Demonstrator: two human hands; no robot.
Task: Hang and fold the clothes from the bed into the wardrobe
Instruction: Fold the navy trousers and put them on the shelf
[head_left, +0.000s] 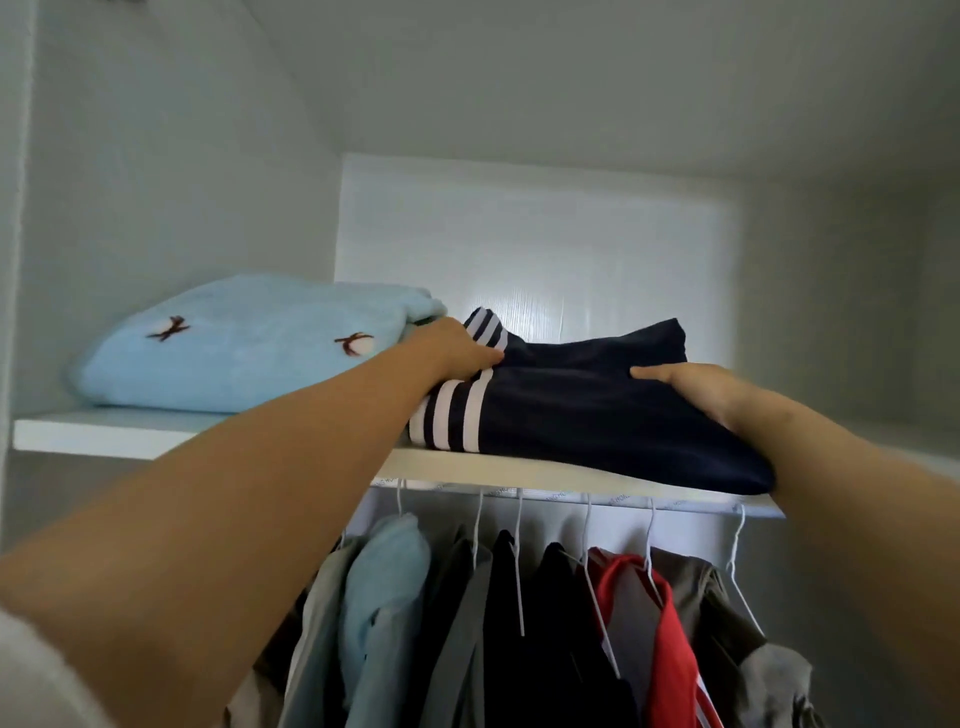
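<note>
— Forearms first, 2 of them, bare, reaching up from the lower corners. Where do they end?

— On the folded navy garment (597, 421). It lies on the wardrobe shelf (104, 434), with its right front corner poking just past the shelf edge.

— And the left hand (457, 348)?

— Its grip is curled into the fold by the white-striped cuff, thumb against the cloth.

— The right hand (696, 389)?

— Thumb flat on top at the garment's right side, fingers hidden beneath it, so the grip pinches the cloth.

— Anything beside it?

— A folded light blue towel (249, 353) with 2 small brown-and-white motifs, just left of the navy garment. Below the shelf, hanging clothes (519, 623) on white hangers (519, 566), including a red top (670, 639).
</note>
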